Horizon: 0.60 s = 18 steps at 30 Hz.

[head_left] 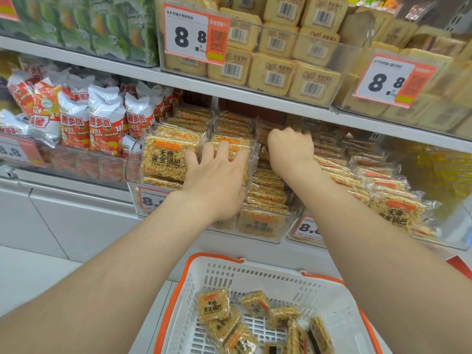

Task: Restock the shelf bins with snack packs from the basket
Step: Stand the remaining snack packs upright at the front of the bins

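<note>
Shelving (229,91) fills the upper view, with clear bins ranged along each tier. The upper tier carries pale yellow barcoded packs (270,72); the lower tier carries red-and-silver bags (104,123) at left. At centre of the lower tier stands the clear bin (132,162), stocked with golden snack packs (163,157) stacked flat and on edge. A neighbouring bin (457,226) at right holds more of the same product. Below the shelf edge, nearest the camera, sits the white basket (281,279) with an orange rim. Both bare forearms reach up over the basket to the centre bin. The left hand (217,180) lies palm-down with fingers spread, pressing on the front packs in the bin, thumb down beside the stack. The right hand (291,149) is further back in the same bin, knuckles up and fingers curled downward among the packs — fingertips hidden, so whether it grips a pack cannot be determined. Several loose packs (213,305) lie scattered on the basket floor, some flat, some on edge. Orange-and-white price tags (196,31) reading 8.8 are fixed to the bin fronts — the centre bin's tag is partly covered by the left wrist.
</note>
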Each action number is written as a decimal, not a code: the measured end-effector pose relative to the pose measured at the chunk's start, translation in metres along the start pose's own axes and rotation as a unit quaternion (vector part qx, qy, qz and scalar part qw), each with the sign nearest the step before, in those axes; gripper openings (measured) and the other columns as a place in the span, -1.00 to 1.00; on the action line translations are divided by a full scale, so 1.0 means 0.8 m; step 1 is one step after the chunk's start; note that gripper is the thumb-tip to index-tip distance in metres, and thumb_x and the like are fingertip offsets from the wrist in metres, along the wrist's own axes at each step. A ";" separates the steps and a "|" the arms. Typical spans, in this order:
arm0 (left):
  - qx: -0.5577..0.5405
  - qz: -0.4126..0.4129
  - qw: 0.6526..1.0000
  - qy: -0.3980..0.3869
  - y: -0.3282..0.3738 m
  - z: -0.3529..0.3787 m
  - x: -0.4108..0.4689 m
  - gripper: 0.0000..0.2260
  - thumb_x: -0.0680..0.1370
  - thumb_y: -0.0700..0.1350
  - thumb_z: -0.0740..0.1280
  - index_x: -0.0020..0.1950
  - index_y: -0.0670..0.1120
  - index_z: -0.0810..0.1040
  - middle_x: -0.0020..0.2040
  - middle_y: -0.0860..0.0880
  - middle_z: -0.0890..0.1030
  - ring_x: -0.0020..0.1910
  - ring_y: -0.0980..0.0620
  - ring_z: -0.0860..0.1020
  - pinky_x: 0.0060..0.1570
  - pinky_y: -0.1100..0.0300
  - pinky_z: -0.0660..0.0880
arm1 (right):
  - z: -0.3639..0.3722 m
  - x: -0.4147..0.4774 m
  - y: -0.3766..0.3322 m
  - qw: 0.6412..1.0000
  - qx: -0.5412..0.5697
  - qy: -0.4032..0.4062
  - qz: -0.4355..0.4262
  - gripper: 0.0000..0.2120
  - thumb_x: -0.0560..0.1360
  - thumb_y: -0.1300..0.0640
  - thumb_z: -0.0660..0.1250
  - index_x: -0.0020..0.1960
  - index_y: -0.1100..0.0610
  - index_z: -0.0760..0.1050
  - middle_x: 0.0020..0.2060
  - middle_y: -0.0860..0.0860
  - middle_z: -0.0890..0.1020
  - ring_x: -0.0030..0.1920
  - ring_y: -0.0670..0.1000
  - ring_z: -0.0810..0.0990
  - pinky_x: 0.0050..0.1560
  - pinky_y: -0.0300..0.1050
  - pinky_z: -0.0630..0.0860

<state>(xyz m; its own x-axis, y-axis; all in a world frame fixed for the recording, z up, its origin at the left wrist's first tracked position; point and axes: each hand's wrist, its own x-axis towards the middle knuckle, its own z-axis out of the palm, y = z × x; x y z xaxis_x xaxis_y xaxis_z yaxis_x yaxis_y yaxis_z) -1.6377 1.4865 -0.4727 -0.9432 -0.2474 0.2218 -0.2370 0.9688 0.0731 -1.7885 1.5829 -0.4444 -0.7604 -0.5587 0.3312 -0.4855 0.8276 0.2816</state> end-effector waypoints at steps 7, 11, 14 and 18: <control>-0.029 0.068 0.989 0.127 0.017 -0.011 -0.023 -0.55 0.56 -0.02 0.36 0.43 0.01 0.36 0.36 -0.09 0.36 0.33 -0.19 0.33 0.25 -0.15 0.41 | -0.001 -0.087 0.009 0.961 0.190 0.197 -0.030 -0.69 0.48 0.31 0.24 0.16 0.18 0.62 0.02 0.11 0.65 0.04 0.17 0.53 0.09 0.09 0.51; -0.068 0.065 0.993 0.071 0.027 -0.017 -0.046 -0.78 0.57 -0.01 0.37 0.16 0.03 0.42 0.08 0.02 0.44 0.10 -0.06 0.40 0.01 0.00 0.46 | 0.001 -0.132 0.012 0.904 0.276 0.308 -0.111 -0.66 0.46 0.31 0.11 0.06 0.21 0.62 -0.13 0.09 0.62 -0.11 0.14 0.49 -0.08 0.05 0.45; -0.104 0.051 0.992 -0.060 0.027 -0.020 -0.058 -0.94 0.59 0.00 0.34 -0.03 0.05 0.50 -0.09 0.05 0.58 -0.08 -0.02 0.56 -0.15 0.01 0.55 | 0.008 -0.152 0.027 0.879 0.288 0.343 -0.165 -0.79 0.46 0.39 0.20 -0.08 0.23 0.60 -0.21 0.10 0.58 -0.18 0.16 0.49 -0.18 0.12 0.41; -0.038 0.088 0.964 -0.249 0.031 -0.002 -0.064 -0.85 0.61 0.07 0.35 0.02 0.01 0.60 -0.05 0.01 0.62 -0.03 -0.05 0.60 -0.02 0.01 0.59 | 0.047 -0.198 0.027 0.882 0.300 0.268 -0.245 -0.83 0.45 0.28 0.19 -0.24 0.18 0.52 -0.38 0.04 0.52 -0.34 0.12 0.45 -0.40 0.00 0.40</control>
<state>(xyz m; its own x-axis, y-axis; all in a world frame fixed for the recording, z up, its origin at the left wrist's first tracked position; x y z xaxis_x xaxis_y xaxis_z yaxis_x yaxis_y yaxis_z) -1.5948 1.5229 -0.4810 -0.9667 -0.0232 -0.2549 -0.0635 0.9865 0.1512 -1.6948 1.6913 -0.5245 -0.1596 -0.6691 0.7258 -0.9628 0.2679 0.0352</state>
